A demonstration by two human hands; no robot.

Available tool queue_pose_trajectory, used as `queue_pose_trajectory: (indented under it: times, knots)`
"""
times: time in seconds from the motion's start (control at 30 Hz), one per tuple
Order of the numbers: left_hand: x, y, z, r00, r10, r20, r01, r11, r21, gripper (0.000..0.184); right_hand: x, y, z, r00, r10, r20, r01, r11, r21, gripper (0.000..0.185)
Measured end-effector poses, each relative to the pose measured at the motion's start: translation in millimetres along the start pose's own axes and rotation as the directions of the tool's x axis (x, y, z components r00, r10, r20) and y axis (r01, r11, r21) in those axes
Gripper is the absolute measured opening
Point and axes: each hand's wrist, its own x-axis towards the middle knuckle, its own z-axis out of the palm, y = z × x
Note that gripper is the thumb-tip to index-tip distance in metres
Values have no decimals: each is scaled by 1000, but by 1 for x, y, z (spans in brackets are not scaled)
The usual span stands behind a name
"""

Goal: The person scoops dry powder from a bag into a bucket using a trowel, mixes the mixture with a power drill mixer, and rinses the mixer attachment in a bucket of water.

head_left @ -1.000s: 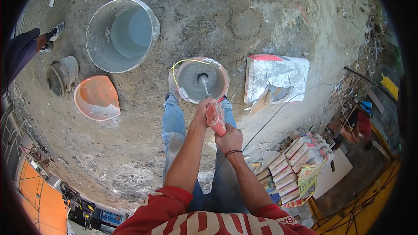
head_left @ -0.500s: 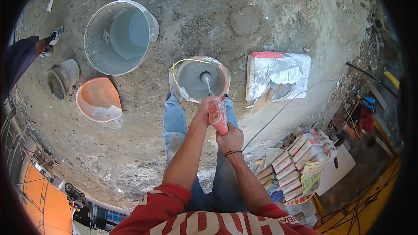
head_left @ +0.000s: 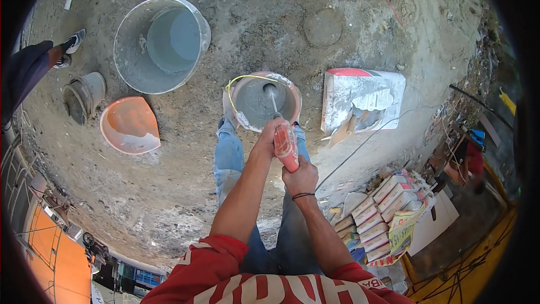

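Note:
Both my hands are closed around a red, dust-coated power drill. My left hand grips its front end, and my right hand holds the rear handle, from which a thin cord runs off to the right. A metal mixing shaft extends from the drill into a bucket that stands between my feet. Wet grey mix fills part of this bucket and hides the shaft's lower end. The bucket's yellow handle rests along its rim.
A large tub holding water stands ahead-left, near an orange cut-off container and a small bucket. To the right lies a torn cement bag; stacked boxes are nearer. Another person's leg is at far left.
The mixing shaft has shifted toward the far side of the bucket. Both hands keep their hold on the drill, and the whole view has moved slightly.

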Motion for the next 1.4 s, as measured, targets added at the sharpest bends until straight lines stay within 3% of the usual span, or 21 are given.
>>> queue_pose_trajectory:
  times: [0.07, 0.27, 0.5, 0.57, 0.6, 0.67, 0.8, 0.87, 1.0, 1.07, 1.3, 1.4]
  knots:
    - [-1, -1, 3, 999, 10, -51, -8, 999, 43, 36, -1, 1, 1, 1000, -4, 1, 4, 1000, 3, 24]
    - [2, -4, -6, 999, -32, 29, 32, 999, 17, 35, -4, -2, 2, 999, 30, 25, -30, 999, -28, 25]
    - [-8, -9, -1, 998, -57, -26, 57, 998, -12, 35, -10, -3, 3, 991, 104, 85, -100, 994, -48, 27]
    - [-13, -10, 4, 998, -52, -48, 53, 999, 14, 19, -10, -2, 3, 991, 101, 90, -97, 994, -49, 27]
    - [-9, -13, -2, 998, -52, -46, 52, 999, 13, 19, -10, -2, 3, 989, 114, 94, -110, 993, -44, 28]
    - [-4, -13, -7, 998, -57, -36, 58, 998, 40, 37, -9, -5, 2, 988, 122, 96, -118, 992, -40, 28]
    - [-5, -23, -12, 995, -54, -88, 53, 999, -7, 37, -14, -4, 1, 974, 180, 135, -171, 982, -77, 29]
    - [-9, -21, -14, 994, -104, -44, 103, 994, -31, 21, -14, -5, 3, 973, 180, 144, -169, 982, -83, 30]
    - [-7, -21, -22, 992, -103, -69, 99, 993, -61, 23, -15, -11, 3, 970, 184, 160, -173, 982, -79, 30]
    - [-3, -23, -26, 995, -75, -72, 74, 997, -16, 37, -15, -11, 3, 970, 181, 161, -169, 982, -88, 30]
    - [-2, -31, -28, 999, -37, -31, 34, 995, -96, 34, -10, -2, -2, 965, 159, 210, -148, 987, -67, 32]
    - [-10, -31, -23, 995, -16, -94, 7, 995, -102, 32, -11, -1, -1, 963, 169, 208, -158, 985, -71, 32]
